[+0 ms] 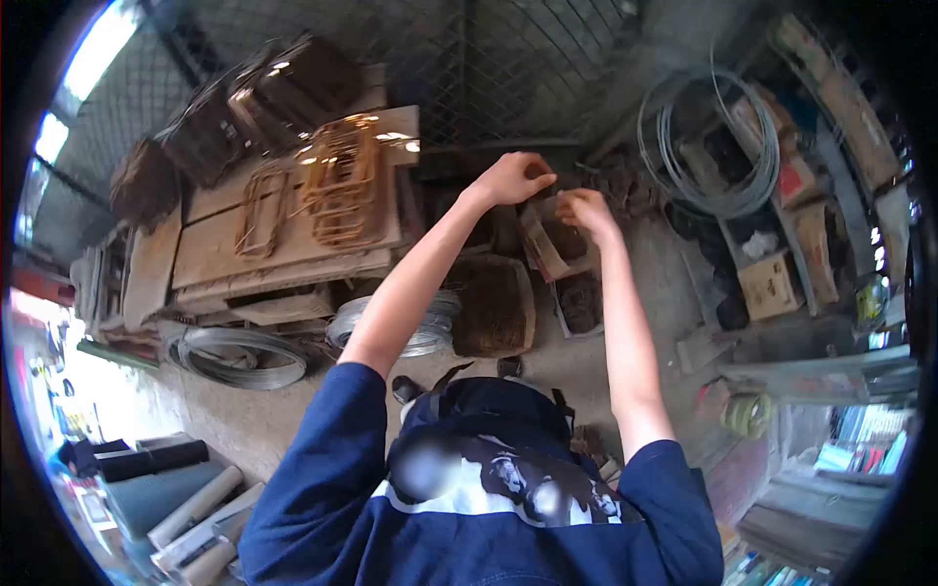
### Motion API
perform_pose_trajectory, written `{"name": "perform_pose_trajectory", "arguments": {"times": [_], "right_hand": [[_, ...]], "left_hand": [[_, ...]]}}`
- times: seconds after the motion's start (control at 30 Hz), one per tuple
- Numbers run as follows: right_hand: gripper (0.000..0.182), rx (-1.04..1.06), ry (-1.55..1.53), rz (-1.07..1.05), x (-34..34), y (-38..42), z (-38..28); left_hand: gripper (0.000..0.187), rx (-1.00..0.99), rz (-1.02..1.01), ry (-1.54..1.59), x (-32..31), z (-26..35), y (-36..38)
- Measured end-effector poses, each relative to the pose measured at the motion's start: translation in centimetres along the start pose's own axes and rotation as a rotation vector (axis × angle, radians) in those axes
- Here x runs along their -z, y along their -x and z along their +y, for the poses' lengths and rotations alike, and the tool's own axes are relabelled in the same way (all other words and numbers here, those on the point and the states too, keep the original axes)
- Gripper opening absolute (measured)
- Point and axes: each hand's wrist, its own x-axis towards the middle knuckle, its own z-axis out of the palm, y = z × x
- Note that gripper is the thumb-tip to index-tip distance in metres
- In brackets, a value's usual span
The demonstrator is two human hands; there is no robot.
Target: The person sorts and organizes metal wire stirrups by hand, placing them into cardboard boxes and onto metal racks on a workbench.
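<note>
Both arms stretch forward over the floor. My left hand (pixel 516 179) is closed, its fingers curled and thumb pinched toward them. Close beside it on the right, my right hand (pixel 586 210) is closed too, fingertips pressed together and turned toward the left one. Whatever is pinched in either hand is too small or dark to make out. Beneath them stands an open box (pixel 552 249), and nearer my feet is a brown open carton (pixel 493 308) with dark contents.
Rusty bent wire frames (pixel 342 186) lie on a wooden table (pixel 210 230) to the left, with dark bundles (pixel 293 83) behind. Wire coils (pixel 239 356) rest on the floor. A large wire coil (pixel 708 146) hangs near cluttered shelving at right. Rolls (pixel 200 503) lie at lower left.
</note>
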Motion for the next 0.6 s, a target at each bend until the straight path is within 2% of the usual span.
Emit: {"name": "perform_pose_trajectory", "arguments": {"times": [0.03, 0.1, 0.13, 0.2, 0.3, 0.33, 0.37, 0.4, 0.43, 0.5, 0.53, 0.6], "right_hand": [[0.025, -0.088, -0.033, -0.009, 1.3, -0.5, 3.1], [0.024, -0.226, -0.062, -0.066, 3.6, -1.5, 9.4], [0.022, -0.288, -0.059, -0.045, 4.3, -1.6, 12.2], [0.021, -0.381, -0.071, -0.034, 5.0, -1.7, 17.8], [0.023, -0.55, -0.097, -0.087, 4.6, -1.7, 27.5], [0.024, -0.608, -0.091, -0.069, 4.0, -1.4, 30.6], [0.024, -0.63, 0.016, -0.163, 3.4, -1.9, 35.2], [0.024, -0.653, 0.047, -0.192, 2.8, -1.2, 37.0], [0.024, -0.67, 0.076, -0.218, 1.8, -0.4, 38.3], [0.023, -0.757, 0.026, -0.229, 0.1, 0.9, 40.1], [0.022, -0.822, -0.019, -0.225, -0.5, 1.3, 42.1], [0.02, -0.907, 0.017, -0.245, -2.2, 1.6, 46.8]], "left_hand": [[0.036, 0.011, -0.047, 0.003, -2.4, -1.6, -0.6], [0.039, 0.243, -0.083, 0.005, -7.4, -5.0, -0.6], [0.039, 0.271, -0.11, 0.023, -9.7, -6.3, 0.1], [0.041, 0.508, -0.248, 0.113, -13.9, -9.2, 2.6], [0.039, 0.723, -0.321, 0.214, -21.9, -17.6, 8.5], [0.039, 0.757, -0.331, 0.23, -23.1, -17.9, 9.9], [0.036, 0.861, -0.313, 0.18, -24.1, -17.6, 11.3], [0.033, 0.967, -0.298, 0.13, -25.2, -17.7, 13.1], [0.033, 0.998, -0.305, 0.142, -27.7, -20.4, 16.1], [0.026, 0.662, -0.416, 0.127, -33.9, -28.0, 23.2], [0.026, 0.684, -0.419, 0.137, -33.8, -27.1, 23.1], [0.021, 1.018, -0.409, 0.066, -34.4, -26.3, 23.3]]}}
